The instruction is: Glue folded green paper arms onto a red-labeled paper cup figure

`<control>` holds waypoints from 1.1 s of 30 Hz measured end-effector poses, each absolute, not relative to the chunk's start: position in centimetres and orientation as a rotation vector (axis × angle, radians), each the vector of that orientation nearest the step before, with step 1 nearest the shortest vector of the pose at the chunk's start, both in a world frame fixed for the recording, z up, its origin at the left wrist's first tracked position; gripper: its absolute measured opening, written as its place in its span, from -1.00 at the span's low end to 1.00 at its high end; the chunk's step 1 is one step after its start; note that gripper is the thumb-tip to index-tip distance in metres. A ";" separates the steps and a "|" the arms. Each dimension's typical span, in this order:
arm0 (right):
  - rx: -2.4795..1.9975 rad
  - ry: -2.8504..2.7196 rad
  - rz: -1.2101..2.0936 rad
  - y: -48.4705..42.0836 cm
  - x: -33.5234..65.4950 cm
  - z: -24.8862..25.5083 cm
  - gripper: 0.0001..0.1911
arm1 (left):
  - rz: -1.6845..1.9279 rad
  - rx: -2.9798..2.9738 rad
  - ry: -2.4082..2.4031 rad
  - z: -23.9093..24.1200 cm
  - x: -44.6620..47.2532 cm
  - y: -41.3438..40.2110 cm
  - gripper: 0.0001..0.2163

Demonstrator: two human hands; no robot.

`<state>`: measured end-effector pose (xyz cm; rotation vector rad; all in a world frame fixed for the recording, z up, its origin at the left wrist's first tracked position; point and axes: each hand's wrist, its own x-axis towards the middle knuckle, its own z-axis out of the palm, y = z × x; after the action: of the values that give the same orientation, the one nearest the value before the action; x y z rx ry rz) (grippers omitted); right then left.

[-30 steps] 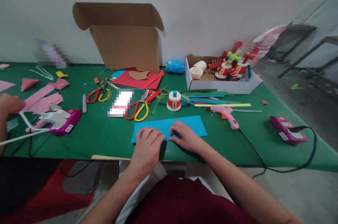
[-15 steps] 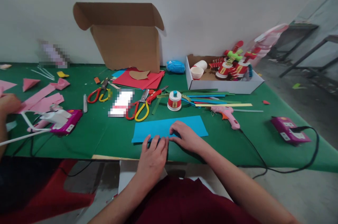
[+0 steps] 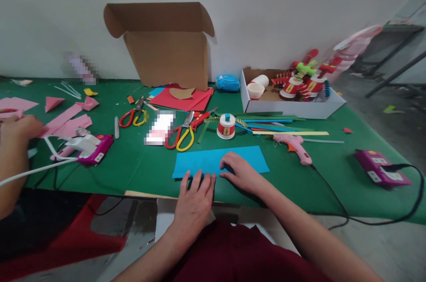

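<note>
A sheet of blue paper (image 3: 213, 158) lies in front of me on the table, long side towards me. My left hand (image 3: 196, 193) rests with outstretched fingers along its near edge, fingertips touching the paper. At that same edge, further right, my right hand (image 3: 241, 173) lies with its fingers bent and a gap between thumb and forefinger. Neither hand grips anything that I can see. Just beyond the sheet stands an upturned red and white paper cup (image 3: 226, 127) with a small blue piece on top and folded paper springs at both sides.
Two pairs of scissors (image 3: 185, 133) (image 3: 134, 115), paper strips (image 3: 279, 124) and a pink glue gun (image 3: 299, 146) lie around the sheet. Behind are a white box (image 3: 293, 109) of cup figures and red paper (image 3: 179, 98). At left, another person's hand (image 3: 25, 129) is near pink paper.
The whole view has shifted, so the table's things appear slightly further right. My hands stay at the blue paper's near edge. The other person's hand at left shows more fully.
</note>
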<state>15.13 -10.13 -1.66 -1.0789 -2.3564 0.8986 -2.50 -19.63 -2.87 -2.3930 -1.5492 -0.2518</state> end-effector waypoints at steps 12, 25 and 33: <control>-1.029 -2.339 0.664 -12.3 15.9 -0.9 -0.84 | -0.288 -2.383 -1.545 -2.8 -2.7 -19.6 -0.65; -1.096 -2.710 0.108 -16.2 16.9 -2.4 -0.52 | -0.347 -2.391 -1.550 -2.6 -2.6 -19.5 -0.65; -1.186 -2.582 0.043 -16.0 20.9 -2.2 -0.63 | -0.364 -2.419 -1.603 -2.5 -2.5 -19.5 -0.62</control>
<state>20.90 -15.99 -2.18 -1.1859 -2.5817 0.0431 -2.45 -19.49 -2.51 -2.4188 -1.6033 -0.3637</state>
